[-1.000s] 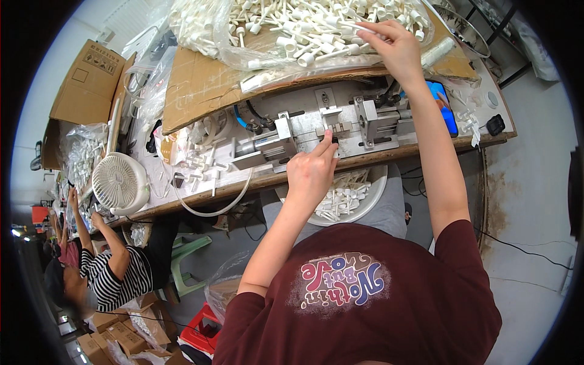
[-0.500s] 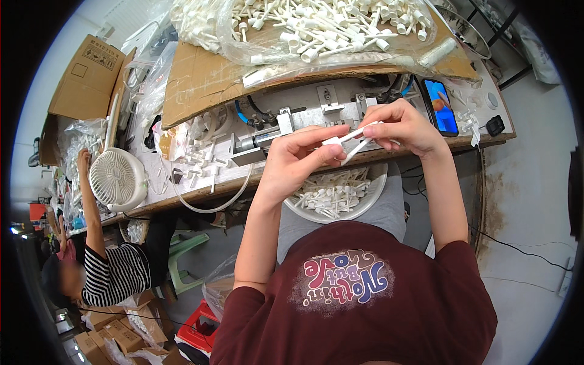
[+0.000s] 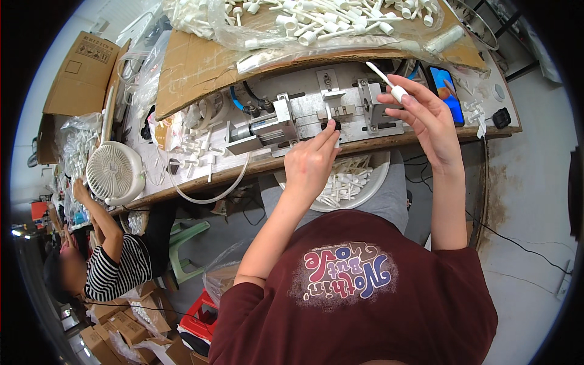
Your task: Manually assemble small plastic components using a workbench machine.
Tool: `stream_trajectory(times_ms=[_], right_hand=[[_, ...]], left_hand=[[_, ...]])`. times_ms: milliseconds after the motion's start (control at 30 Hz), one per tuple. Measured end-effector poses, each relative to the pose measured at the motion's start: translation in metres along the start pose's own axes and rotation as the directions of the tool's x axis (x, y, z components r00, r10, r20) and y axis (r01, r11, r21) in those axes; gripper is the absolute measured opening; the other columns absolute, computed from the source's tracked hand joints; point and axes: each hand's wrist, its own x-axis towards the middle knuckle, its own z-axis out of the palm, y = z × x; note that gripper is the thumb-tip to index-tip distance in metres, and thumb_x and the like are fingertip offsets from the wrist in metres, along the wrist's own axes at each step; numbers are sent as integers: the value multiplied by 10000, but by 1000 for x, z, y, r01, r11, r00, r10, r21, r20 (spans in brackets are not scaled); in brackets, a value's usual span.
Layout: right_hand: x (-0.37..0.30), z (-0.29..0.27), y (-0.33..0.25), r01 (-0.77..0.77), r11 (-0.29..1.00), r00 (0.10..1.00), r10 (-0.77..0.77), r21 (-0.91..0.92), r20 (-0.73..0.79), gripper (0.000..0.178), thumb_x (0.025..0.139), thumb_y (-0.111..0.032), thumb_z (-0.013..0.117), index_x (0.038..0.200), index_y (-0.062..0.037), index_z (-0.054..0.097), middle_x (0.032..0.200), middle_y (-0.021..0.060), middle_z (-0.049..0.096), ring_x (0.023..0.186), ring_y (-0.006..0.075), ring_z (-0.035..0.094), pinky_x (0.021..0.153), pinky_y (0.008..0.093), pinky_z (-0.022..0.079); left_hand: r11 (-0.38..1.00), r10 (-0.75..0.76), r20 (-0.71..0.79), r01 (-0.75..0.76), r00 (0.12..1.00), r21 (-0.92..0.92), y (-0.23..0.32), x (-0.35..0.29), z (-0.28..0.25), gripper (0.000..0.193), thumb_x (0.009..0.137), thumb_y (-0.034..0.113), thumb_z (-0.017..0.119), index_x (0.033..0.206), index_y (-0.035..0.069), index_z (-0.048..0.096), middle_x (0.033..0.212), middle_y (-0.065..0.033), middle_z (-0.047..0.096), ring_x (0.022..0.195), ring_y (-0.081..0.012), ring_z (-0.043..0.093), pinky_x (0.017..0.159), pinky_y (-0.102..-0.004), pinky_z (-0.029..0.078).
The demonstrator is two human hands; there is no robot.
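Right hand (image 3: pixel 429 115): thumb and fingertips pinch a white capped stick (image 3: pixel 398 91) at its cap; the slim stem points up and away to the left, free of everything. The stick is above the bench's front edge, near the right-hand cylinder bracket (image 3: pixel 368 103).

Left hand (image 3: pixel 309 161): first two fingers extended close together, tips at the middle of the metal clamping fixture (image 3: pixel 309 115), beside a short white piece (image 3: pixel 329 113) at the small metal block (image 3: pixel 345 111). I cannot tell whether thumb and fingers close on anything there.

Handling notes, my judgement: hold by the cap so the stem stays unbent; square the white piece with light fingertip pressure; keep fingertips out from between the facing cylinders.

Surroundings: white basin (image 3: pixel 382 190) of white parts on my lap, below the bench edge; beyond the fixture, a cardboard sheet (image 3: pixel 201 85) bearing a heap of capped sticks (image 3: pixel 328 25); phone (image 3: pixel 449 100) to the right.
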Motion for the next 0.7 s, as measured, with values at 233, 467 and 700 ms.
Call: stream_trajectory(times_ms=[233, 467, 700], right_hand=[[-14, 6, 2, 32, 991, 999, -32, -127, -3, 270, 854, 18, 686, 1109, 57, 609, 923, 129, 696, 823, 153, 698, 708, 242, 568], [-24, 15, 29, 247, 850, 967, -249, -465, 59, 265, 795, 28, 725, 1048, 35, 647, 1235, 121, 593, 950, 174, 677, 713, 244, 574], [-29, 25, 57, 525, 311, 833, -377, -792, 404, 268, 769, -42, 736, 1018, -15, 643, 1261, 117, 631, 1011, 271, 671, 791, 344, 549]], left_hand=[[997, 6, 33, -8, 999, 80, -4, 16, 1, 281, 697, 184, 792, 960, 98, 749, 1138, -7, 706, 577, -206, 633, 579, -296, 517], [995, -76, 103, 83, 992, -61, -3, 22, -13, 294, 720, 206, 802, 985, 94, 742, 1049, -30, 725, 615, -196, 662, 594, -295, 526], [992, 97, -349, -120, 932, -45, -18, 100, -59, 223, 801, 150, 756, 1014, 90, 729, 992, -71, 723, 796, -220, 678, 727, -334, 536]])
